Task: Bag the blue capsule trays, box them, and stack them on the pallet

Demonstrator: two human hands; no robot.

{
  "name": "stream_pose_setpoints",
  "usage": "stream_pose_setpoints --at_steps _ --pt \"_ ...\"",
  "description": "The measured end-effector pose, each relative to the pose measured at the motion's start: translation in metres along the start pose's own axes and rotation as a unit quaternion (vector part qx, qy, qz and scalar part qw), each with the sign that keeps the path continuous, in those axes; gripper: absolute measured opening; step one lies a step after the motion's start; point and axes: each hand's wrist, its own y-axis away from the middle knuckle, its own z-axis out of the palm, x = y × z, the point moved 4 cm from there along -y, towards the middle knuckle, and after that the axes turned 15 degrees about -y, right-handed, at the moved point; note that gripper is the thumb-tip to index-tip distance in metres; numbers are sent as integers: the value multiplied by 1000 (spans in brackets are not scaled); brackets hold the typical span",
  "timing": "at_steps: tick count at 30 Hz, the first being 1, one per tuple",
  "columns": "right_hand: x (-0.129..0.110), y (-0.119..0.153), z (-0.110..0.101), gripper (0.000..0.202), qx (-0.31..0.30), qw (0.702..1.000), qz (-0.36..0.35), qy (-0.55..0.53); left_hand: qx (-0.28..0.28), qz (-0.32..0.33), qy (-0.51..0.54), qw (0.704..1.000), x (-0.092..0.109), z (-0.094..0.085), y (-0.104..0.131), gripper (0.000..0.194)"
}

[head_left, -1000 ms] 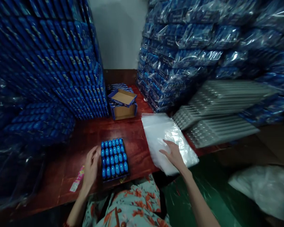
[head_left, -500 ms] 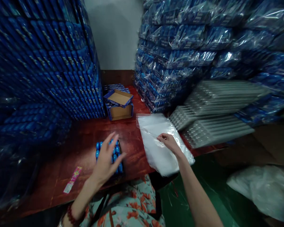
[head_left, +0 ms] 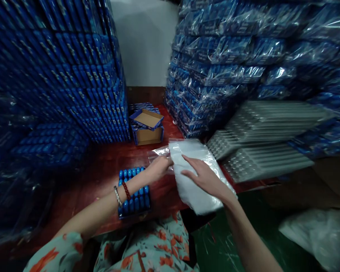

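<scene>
My left hand (head_left: 159, 168) is closed at the edge of a clear plastic bag (head_left: 162, 151), which sticks out to the left of the pile. My right hand (head_left: 201, 174) is open, fingers apart, over the stack of clear plastic bags (head_left: 200, 200). Beneath my left forearm sits a box (head_left: 134, 216) filled with rows of shiny blue rounded pieces (head_left: 141, 203); the arm hides part of them.
Two open shallow cardboard boxes (head_left: 147, 136) stand at the back of the red table (head_left: 102, 158). Blue packs (head_left: 96, 83) tower on the left, plastic-wrapped blue packs (head_left: 215, 71) on the right. Grey ribbed trays (head_left: 266, 160) are piled beside the bags.
My left hand has moved right from the box of blue pieces to the bags and closed on one. My right hand has opened over the stack. A pink strip on the table is now covered.
</scene>
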Motion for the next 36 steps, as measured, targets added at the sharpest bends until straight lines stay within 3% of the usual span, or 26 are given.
stream_pose_setpoints --at_steps 4,7,10,12,15,19,22,25,27,29,33,36 --pt "-19 -10 31 20 -6 992 -37 120 1 -23 104 994 -13 -17 2 15" --pt "-26 -25 54 23 -42 994 -32 101 32 -75 110 991 -25 -30 14 10" --pt "-38 -35 66 18 -46 996 -31 70 38 -124 127 983 -38 -42 33 20" --pt "-46 -38 72 18 -62 994 -10 91 20 -144 119 982 -45 -49 46 28" --pt "-58 -44 77 26 -115 980 18 164 -40 -163 21 986 -52 -56 62 19" --pt "-64 -58 67 20 -155 959 36 233 -102 -187 -53 976 -66 -65 76 17" --pt "-64 -69 55 30 -216 959 22 180 -155 -161 56 973 -74 -75 84 23" --pt "-66 -71 51 49 -336 942 11 13 -183 -121 184 958 -76 -86 92 39" --pt "-69 -70 51 57 -368 927 26 -63 -180 -121 212 953 -77 -90 97 44" --pt "-72 -71 53 56 -358 932 15 -60 -163 -125 180 962 -80 -90 100 44" --pt "-76 -73 57 38 -305 948 -36 81 -115 -146 50 981 -87 -84 102 31" --pt "-71 -76 52 21 -262 951 -25 165 -111 -170 -27 979 -94 -83 105 22"
